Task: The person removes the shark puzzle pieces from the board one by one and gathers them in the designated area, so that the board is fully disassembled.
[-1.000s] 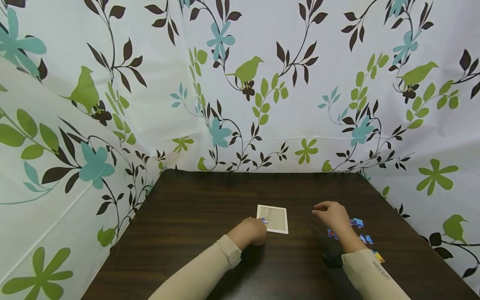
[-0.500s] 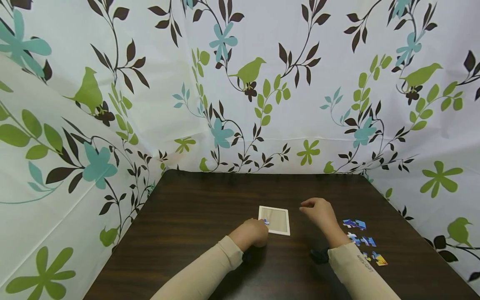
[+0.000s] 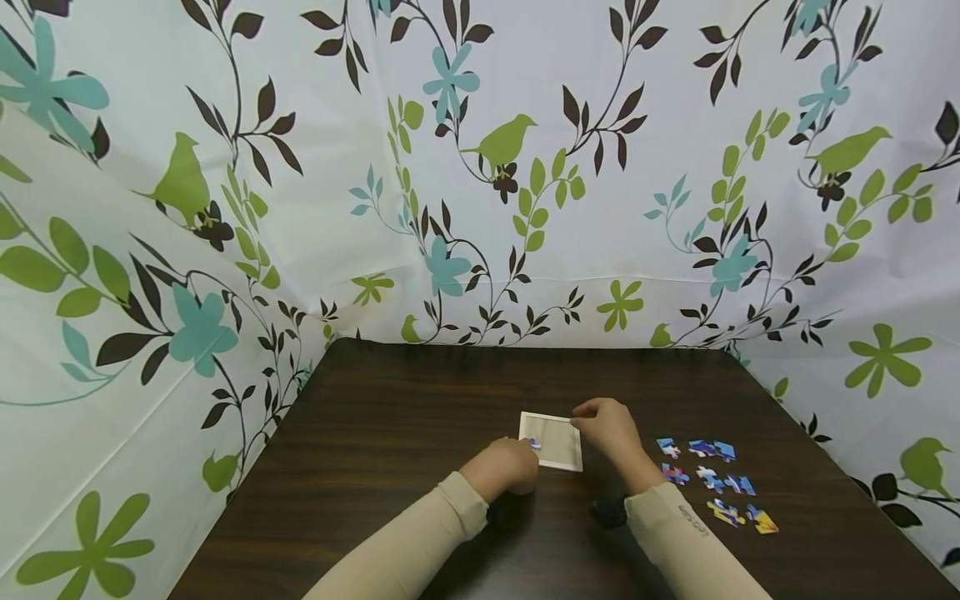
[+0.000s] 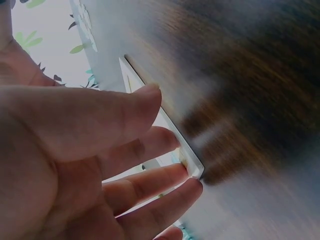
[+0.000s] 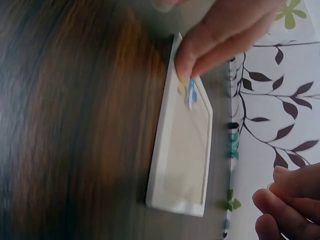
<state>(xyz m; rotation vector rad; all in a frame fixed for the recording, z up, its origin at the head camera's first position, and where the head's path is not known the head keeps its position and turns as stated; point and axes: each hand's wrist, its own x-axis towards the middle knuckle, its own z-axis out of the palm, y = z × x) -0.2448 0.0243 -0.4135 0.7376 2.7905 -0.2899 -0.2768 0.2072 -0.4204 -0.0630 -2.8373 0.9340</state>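
Observation:
A small square wooden puzzle tray [image 3: 558,440] with a pale rim lies on the dark table. One jigsaw piece [image 5: 191,95], blue, white and yellow, sits in its left end. My left hand [image 3: 502,465] is at the tray's left side; in the left wrist view its fingers [image 4: 150,187] reach over the rim near a corner, thumb apart. My right hand [image 3: 611,433] hovers by the tray's right rim. Its thumb and fingertips are pinched together, and a pale edge of a puzzle piece [image 5: 270,186] shows between them; the rest is hidden by the fingers.
Several loose jigsaw pieces [image 3: 708,477] in blue, red and yellow lie in rough rows to the right of my right arm. The dark wooden table [image 3: 420,392] meets a patterned cloth [image 3: 480,200] at its back and sides.
My right hand has moved left, away from the loose pieces to the tray's right rim, uncovering more pieces. My left hand stays at the tray.

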